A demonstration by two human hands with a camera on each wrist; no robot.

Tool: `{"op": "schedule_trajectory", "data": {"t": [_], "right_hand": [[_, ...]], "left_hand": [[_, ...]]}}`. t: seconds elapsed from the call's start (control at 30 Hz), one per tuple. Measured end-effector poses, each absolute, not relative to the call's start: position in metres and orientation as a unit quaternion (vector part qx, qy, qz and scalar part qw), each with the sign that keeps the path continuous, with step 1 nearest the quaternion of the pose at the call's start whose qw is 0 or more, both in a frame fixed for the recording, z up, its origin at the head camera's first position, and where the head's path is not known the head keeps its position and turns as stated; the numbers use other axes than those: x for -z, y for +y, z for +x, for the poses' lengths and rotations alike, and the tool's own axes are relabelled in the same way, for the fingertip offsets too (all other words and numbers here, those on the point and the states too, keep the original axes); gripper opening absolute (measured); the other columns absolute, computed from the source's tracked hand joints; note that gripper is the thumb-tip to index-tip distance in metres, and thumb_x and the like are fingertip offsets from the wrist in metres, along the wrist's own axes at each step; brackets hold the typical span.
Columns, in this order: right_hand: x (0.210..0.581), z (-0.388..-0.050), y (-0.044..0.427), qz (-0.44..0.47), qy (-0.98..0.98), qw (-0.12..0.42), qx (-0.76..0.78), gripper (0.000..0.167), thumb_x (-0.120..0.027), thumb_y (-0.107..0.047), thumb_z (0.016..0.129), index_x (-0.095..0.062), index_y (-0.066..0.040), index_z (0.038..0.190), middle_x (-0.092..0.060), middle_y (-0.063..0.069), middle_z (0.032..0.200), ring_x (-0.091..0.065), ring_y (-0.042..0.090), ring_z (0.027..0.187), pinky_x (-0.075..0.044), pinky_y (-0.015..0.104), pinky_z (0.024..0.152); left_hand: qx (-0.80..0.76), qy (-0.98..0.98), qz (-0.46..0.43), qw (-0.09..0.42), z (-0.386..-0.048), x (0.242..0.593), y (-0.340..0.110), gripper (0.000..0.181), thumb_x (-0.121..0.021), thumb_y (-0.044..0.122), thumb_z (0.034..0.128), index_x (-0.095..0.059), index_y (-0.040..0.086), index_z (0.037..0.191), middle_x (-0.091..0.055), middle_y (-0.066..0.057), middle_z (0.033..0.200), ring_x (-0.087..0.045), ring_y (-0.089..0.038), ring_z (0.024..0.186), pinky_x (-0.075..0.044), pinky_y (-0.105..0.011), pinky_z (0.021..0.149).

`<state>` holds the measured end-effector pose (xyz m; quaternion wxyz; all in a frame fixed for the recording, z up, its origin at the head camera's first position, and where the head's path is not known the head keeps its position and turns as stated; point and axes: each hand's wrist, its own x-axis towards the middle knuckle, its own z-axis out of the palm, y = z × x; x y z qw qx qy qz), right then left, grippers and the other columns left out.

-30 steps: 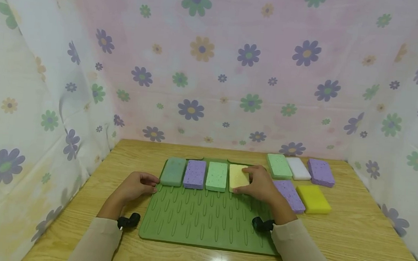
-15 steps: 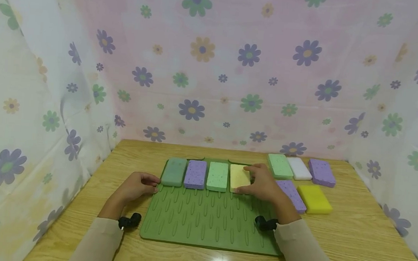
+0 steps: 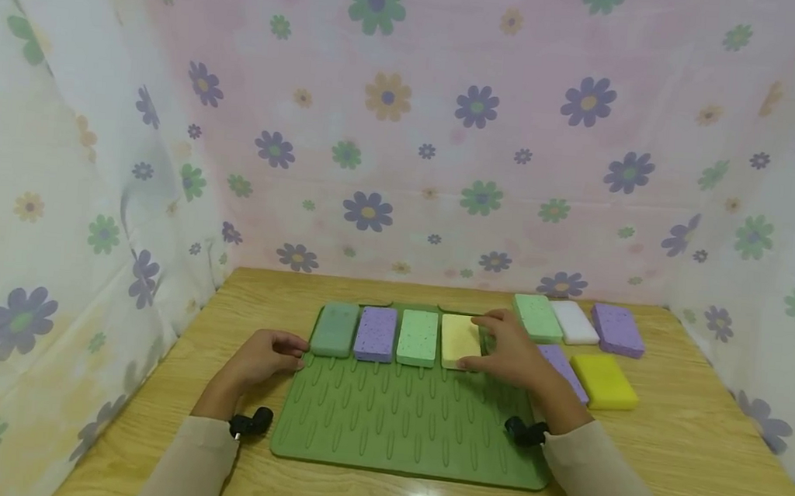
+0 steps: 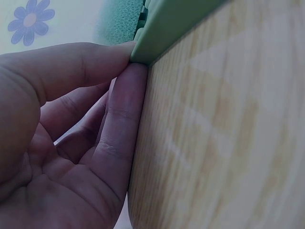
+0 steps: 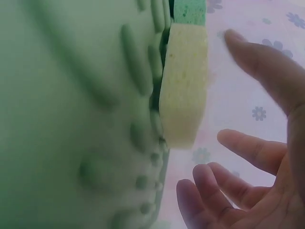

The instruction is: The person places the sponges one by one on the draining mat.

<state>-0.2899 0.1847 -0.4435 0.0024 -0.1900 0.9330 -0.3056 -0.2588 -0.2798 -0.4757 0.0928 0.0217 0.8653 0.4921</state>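
In the head view, my left hand [image 3: 264, 360] is at the left edge of a ridged green silicone mat [image 3: 412, 424]. The left wrist view shows its thumb and a finger [image 4: 125, 100] pinching the mat's edge. My right hand [image 3: 511, 353] is spread around the right side of a pale yellow sponge [image 3: 459, 341] on the mat. In the right wrist view, its fingers [image 5: 255, 152] are apart from that sponge. Left of it, in one row, lie a light green sponge [image 3: 418, 338], a purple sponge [image 3: 376, 333] and a blue-green sponge [image 3: 335, 329].
On the wooden table [image 3: 697, 451], right of the mat, lie a light green sponge [image 3: 537, 318], a white sponge [image 3: 574, 323], a purple sponge [image 3: 618, 329], a bright yellow sponge [image 3: 603, 381] and another purple sponge [image 3: 563, 372], partly behind my right arm. Flowered cloth [image 3: 407, 124] surrounds the table.
My right hand has shifted slightly right, and its fingers have come away from the pale yellow sponge. The left hand stays at the mat's edge. The head view has shifted a little.
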Motion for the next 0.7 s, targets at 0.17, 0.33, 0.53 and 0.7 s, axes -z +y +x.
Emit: {"op": "schedule_trajectory", "data": {"t": [0.17, 0.33, 0.53, 0.7], "right_hand": [[0.441, -0.284, 0.197, -0.208, 0.931, -0.026, 0.299, 0.089, -0.085, -0.052, 0.083, -0.053, -0.003, 0.15, -0.04, 0.024, 0.153, -0.047, 0.045, 0.136, -0.047, 0.064, 0.104], [0.443, -0.281, 0.209, -0.219, 0.931, -0.038, 0.288, 0.087, -0.085, -0.05, 0.084, -0.053, -0.005, 0.15, -0.04, 0.024, 0.154, -0.048, 0.046, 0.136, -0.047, 0.065, 0.104], [0.441, -0.275, 0.222, -0.222, 0.93, -0.046, 0.29, 0.089, -0.086, -0.053, 0.081, -0.054, -0.006, 0.15, -0.041, 0.024, 0.154, -0.049, 0.048, 0.135, -0.047, 0.067, 0.103], [0.44, -0.271, 0.235, -0.215, 0.933, -0.043, 0.285, 0.092, -0.087, -0.053, 0.08, -0.051, -0.007, 0.151, -0.04, 0.024, 0.155, -0.047, 0.05, 0.136, -0.045, 0.07, 0.103]], "left_hand": [[-0.492, 0.866, 0.024, 0.088, -0.26, 0.475, -0.28, 0.03, -0.077, 0.013, 0.0935, -0.073, 0.006, 0.123, -0.07, -0.01, 0.118, -0.067, -0.019, 0.104, -0.059, -0.035, 0.086], [-0.488, 0.868, 0.025, 0.088, -0.26, 0.476, -0.28, 0.03, -0.077, 0.013, 0.0937, -0.073, 0.007, 0.123, -0.071, -0.009, 0.118, -0.067, -0.019, 0.104, -0.059, -0.035, 0.086], [-0.49, 0.867, 0.021, 0.089, -0.26, 0.477, -0.279, 0.029, -0.077, 0.013, 0.0938, -0.073, 0.007, 0.122, -0.071, -0.009, 0.118, -0.067, -0.019, 0.103, -0.06, -0.035, 0.086], [-0.491, 0.866, 0.02, 0.091, -0.26, 0.476, -0.279, 0.029, -0.077, 0.012, 0.0935, -0.073, 0.007, 0.122, -0.071, -0.009, 0.117, -0.067, -0.019, 0.102, -0.059, -0.034, 0.085]]}}
